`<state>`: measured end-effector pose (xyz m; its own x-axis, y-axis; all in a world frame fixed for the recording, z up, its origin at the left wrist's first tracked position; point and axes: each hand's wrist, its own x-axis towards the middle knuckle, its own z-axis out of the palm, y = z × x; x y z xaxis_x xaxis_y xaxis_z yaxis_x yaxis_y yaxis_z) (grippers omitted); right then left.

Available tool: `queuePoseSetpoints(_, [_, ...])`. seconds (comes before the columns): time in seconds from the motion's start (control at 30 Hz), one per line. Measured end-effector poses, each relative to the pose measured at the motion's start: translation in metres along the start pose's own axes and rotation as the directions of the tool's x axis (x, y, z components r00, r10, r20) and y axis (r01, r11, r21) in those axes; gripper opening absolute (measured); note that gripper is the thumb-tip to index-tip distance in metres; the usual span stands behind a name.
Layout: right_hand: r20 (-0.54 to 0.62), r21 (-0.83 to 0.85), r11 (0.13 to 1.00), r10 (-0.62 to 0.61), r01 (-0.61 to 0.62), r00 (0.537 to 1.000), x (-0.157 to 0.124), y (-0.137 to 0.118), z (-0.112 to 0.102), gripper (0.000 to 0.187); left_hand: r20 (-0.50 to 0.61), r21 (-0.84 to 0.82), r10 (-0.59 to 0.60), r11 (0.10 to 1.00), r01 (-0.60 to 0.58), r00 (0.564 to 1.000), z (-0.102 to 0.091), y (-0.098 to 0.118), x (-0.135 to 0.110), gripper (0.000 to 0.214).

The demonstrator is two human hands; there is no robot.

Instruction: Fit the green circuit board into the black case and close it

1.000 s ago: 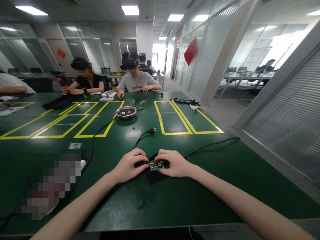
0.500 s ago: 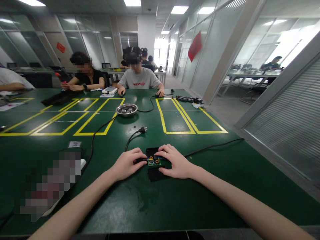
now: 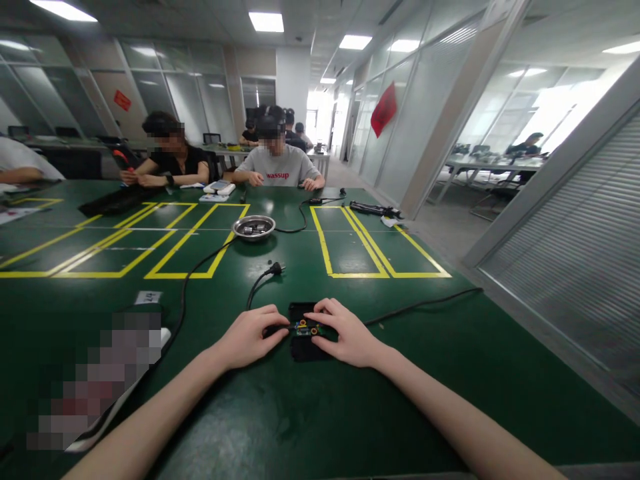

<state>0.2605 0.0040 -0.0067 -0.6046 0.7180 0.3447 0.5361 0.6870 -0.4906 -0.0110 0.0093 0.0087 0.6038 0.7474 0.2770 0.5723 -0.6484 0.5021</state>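
A small green circuit board [image 3: 303,331] with copper-coloured ring coils lies between two halves of an opened black plastic case, the far half [image 3: 300,309] and the near half [image 3: 303,351]. From the left, my left hand [image 3: 250,338] pinches the black cable [image 3: 276,328] close to where it meets the board. My right hand [image 3: 350,335] curls over the right end of the board, index finger on the far side and thumb on the near side. Its palm and fingers hide that end. The two-pin plug [image 3: 276,269] of a black cord rests beyond my left hand.
A metal bowl [image 3: 254,228] holding small metal parts stands farther back. Yellow tape [image 3: 357,275] marks rectangles on the green table [image 3: 240,420]. One cable [image 3: 425,303] runs off to the right. A blurred-out white-edged object [image 3: 165,339] lies left. Co-workers sit across the table.
The board has settled lower and flatter between the case halves, and both hands have shifted slightly with it. The co-worker opposite has lifted a hand off the table. My view has tilted up slightly.
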Motion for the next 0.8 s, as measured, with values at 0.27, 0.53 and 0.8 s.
queuePoseSetpoints(0.27, [-0.011, 0.022, 0.997, 0.069, -0.068, 0.998, -0.005, 0.016, -0.025, 0.014, 0.036, -0.065, -0.004, 0.998, 0.006, 0.999, -0.004, -0.002, 0.002, 0.02])
queuePoseSetpoints(0.53, [0.03, 0.033, 0.999, 0.022, -0.023, 0.999, -0.014, 0.024, -0.041, 0.018, 0.033, -0.074, -0.035, 0.997, 0.038, 0.999, -0.007, 0.005, -0.001, 0.027])
queuePoseSetpoints(0.8, [0.102, 0.156, 0.987, -0.051, 0.034, 0.993, -0.02, 0.001, -0.04, 0.016, 0.056, -0.135, 0.021, 0.991, -0.013, 0.998, -0.01, 0.016, -0.009, 0.02])
